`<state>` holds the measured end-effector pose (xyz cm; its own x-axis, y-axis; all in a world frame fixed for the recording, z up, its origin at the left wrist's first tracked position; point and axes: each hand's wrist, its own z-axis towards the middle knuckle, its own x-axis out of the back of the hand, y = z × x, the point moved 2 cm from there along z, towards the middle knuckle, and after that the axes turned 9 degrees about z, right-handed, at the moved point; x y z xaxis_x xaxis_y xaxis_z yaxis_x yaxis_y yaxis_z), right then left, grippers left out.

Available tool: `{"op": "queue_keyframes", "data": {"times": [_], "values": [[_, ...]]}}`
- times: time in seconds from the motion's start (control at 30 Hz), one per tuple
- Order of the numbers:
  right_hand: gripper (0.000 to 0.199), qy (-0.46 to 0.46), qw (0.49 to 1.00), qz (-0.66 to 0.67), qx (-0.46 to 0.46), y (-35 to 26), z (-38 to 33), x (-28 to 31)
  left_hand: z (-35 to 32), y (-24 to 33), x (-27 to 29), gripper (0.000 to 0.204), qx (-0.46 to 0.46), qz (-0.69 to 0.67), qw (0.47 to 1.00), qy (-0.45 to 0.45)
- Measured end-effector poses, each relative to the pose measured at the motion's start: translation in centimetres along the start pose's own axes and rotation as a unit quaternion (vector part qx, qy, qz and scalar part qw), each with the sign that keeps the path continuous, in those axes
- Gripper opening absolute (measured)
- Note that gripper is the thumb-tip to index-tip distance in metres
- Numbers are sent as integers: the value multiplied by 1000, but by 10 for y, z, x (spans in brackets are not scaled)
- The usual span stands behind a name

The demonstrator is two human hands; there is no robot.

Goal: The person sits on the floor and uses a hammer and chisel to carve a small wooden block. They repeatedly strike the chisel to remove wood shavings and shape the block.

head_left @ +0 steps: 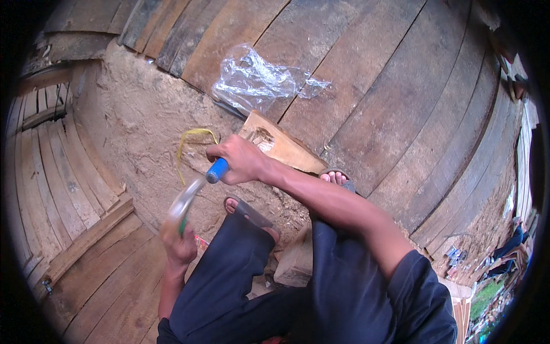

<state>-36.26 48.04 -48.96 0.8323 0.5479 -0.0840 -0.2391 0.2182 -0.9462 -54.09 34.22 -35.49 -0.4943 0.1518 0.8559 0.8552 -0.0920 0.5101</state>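
**Mid-swing over the sawdust, nothing obviously finished yet**

Right hand (240,160) is wrapped tight round the blue handle (217,170) of a tool; its metal end (184,200) is just a motion smear, so I'd guess a hammer. Left hand (180,243), directly below that blur, is closed on something small and greenish, can't tell what. Wood block (283,146) lies just behind the right hand, chipped on top. Past the block sits a crumpled clear plastic bag (258,80). Looks like work in full swing, plenty left to do.
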Motion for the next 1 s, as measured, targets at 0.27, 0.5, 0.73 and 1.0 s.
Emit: {"op": "queue_keyframes", "data": {"times": [0.27, 0.5, 0.73, 1.0], "values": [[13, 6, 1000, 1, -9, 5, -4, 5, -11, -14, 0, 38, 50, -127, 989, 57], [17, 21, 999, -14, -35, 13, -18, 21, -3, -1, -4, 31, 31, -2, 1000, 4], [25, -13, 1000, 14, 21, -6, -19, -1, -14, 0, -4, 46, 35, -120, 990, 67], [25, -3, 1000, -14, 27, -7, -14, 1, -1, 10, -2, 52, 69, -185, 979, 47]]}}
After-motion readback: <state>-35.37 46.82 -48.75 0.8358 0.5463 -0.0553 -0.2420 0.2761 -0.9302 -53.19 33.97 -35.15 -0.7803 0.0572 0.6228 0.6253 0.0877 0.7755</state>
